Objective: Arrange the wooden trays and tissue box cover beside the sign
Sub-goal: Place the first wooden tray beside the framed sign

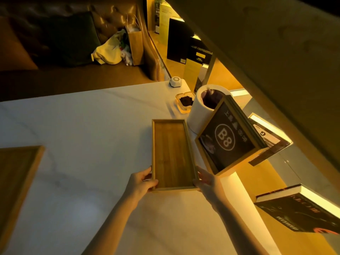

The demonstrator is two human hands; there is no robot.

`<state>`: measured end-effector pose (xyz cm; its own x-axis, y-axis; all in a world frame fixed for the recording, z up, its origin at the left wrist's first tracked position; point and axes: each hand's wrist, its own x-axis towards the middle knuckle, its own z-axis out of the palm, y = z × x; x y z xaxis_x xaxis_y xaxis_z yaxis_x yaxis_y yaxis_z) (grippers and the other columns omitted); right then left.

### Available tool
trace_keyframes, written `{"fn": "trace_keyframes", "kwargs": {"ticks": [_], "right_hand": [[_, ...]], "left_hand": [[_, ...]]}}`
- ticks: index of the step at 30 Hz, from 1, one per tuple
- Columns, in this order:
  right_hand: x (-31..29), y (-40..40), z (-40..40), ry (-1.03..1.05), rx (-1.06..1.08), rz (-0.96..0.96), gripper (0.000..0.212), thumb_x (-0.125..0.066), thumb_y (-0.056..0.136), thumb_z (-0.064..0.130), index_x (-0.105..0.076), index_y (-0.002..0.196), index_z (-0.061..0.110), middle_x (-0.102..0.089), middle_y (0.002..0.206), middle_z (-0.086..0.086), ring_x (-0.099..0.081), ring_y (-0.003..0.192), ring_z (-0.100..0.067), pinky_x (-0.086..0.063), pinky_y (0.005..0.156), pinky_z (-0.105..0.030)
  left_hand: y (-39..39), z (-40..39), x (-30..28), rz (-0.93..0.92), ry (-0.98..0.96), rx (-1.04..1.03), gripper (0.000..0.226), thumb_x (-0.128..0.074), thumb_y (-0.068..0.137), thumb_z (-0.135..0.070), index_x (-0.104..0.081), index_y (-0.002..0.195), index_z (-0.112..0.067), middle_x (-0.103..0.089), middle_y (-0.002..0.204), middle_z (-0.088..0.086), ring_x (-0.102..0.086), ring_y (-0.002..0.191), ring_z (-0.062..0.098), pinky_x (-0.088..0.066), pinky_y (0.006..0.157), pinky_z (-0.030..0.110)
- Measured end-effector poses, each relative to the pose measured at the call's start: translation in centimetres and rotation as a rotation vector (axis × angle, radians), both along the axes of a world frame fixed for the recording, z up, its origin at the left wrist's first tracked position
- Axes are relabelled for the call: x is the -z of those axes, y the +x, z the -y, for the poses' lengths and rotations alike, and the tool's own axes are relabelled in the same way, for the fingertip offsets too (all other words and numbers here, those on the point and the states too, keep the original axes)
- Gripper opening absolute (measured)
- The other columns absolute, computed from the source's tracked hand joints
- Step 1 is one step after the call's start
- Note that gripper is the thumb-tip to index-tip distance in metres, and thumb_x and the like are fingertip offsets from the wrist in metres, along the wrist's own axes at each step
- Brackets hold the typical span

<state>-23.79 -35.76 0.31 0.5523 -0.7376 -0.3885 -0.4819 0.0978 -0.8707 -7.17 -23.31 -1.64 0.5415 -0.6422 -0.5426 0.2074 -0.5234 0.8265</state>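
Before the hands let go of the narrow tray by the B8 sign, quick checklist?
1. Both hands on the narrow wooden tray: ok, left hand and right hand at its near corners.
2. Tray beside the B8 sign: ok.
3. Tray apart from the sign: cannot tell, edges very close.
4. Tray empty: ok.
5. Tray flat on the white table: cannot tell.
6. Second wooden tray placed: not ok, at the table's far left.

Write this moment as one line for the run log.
both hands: left hand and right hand grip narrow wooden tray near end | tray left of B8 sign | second tray far left
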Motion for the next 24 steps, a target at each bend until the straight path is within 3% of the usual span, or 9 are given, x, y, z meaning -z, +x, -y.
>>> {"fn": "trace_keyframes", "kwargs": {"ticks": [3, 7, 10, 13, 18, 24], "right_hand": [[0.8, 0.2, 0.7, 0.003, 0.021, -0.046, 0.041, -0.052, 0.086, -0.003, -0.050, 0.124, 0.012, -0.052, 0.103, 0.004, -0.047, 0.098, -0.014, -0.044, 0.082, -0.028], [2.3, 0.4, 1.4, -0.080, 0.026, -0.099, 0.040, -0.056, 0.086, 0.002, -0.050, 0.124, 0.010, -0.056, 0.111, -0.004, -0.051, 0.099, -0.017, -0.047, 0.086, -0.033], [3.7, 0.4, 1.5, -0.199, 0.042, -0.146, 0.037, -0.056, 0.085, 0.003, -0.053, 0.122, 0.008, -0.061, 0.117, -0.009, -0.056, 0.105, -0.023, -0.047, 0.084, -0.031], [5.0, 0.7, 1.3, -0.325, 0.059, -0.221, 0.034, -0.055, 0.086, 0.002, -0.055, 0.120, 0.007, -0.063, 0.116, -0.011, -0.059, 0.104, -0.026, -0.048, 0.079, -0.027], [6.3, 1.1, 0.7, -0.453, 0.119, -0.286, 0.032, -0.053, 0.087, 0.003, -0.056, 0.118, 0.007, -0.064, 0.112, -0.015, -0.060, 0.102, -0.030, -0.051, 0.081, -0.035], [6.7, 1.3, 0.3, -0.520, 0.126, -0.310, 0.035, -0.051, 0.087, -0.003, -0.053, 0.121, 0.004, -0.061, 0.110, -0.021, -0.058, 0.100, -0.035, -0.043, 0.074, -0.027]], "left_hand": [[0.2, 0.8, 0.6, 0.001, 0.020, -0.002, 0.048, -0.059, 0.080, -0.001, -0.047, 0.125, -0.011, -0.062, 0.113, 0.015, -0.060, 0.099, 0.032, -0.053, 0.087, 0.042], [0.4, 1.5, 1.3, 0.029, 0.037, 0.021, 0.050, -0.060, 0.079, -0.001, -0.045, 0.126, -0.010, -0.062, 0.114, 0.016, -0.061, 0.097, 0.030, -0.052, 0.084, 0.037], [0.4, 2.0, 1.8, 0.095, 0.052, 0.045, 0.050, -0.061, 0.079, -0.003, -0.046, 0.125, -0.011, -0.062, 0.112, 0.013, -0.060, 0.100, 0.029, -0.051, 0.089, 0.040], [0.4, 2.4, 2.4, 0.204, 0.082, 0.074, 0.052, -0.065, 0.075, -0.004, -0.049, 0.124, -0.010, -0.062, 0.115, 0.014, -0.059, 0.102, 0.025, -0.046, 0.094, 0.036], [-0.1, 2.9, 3.2, 0.382, 0.144, 0.125, 0.053, -0.067, 0.074, -0.007, -0.048, 0.124, -0.008, -0.056, 0.114, 0.018, -0.055, 0.102, 0.026, -0.037, 0.084, 0.025], [-0.5, 3.1, 3.9, 0.513, 0.145, 0.188, 0.053, -0.065, 0.077, -0.009, -0.045, 0.126, -0.007, -0.053, 0.116, 0.019, -0.055, 0.102, 0.027, -0.037, 0.083, 0.022]]}}
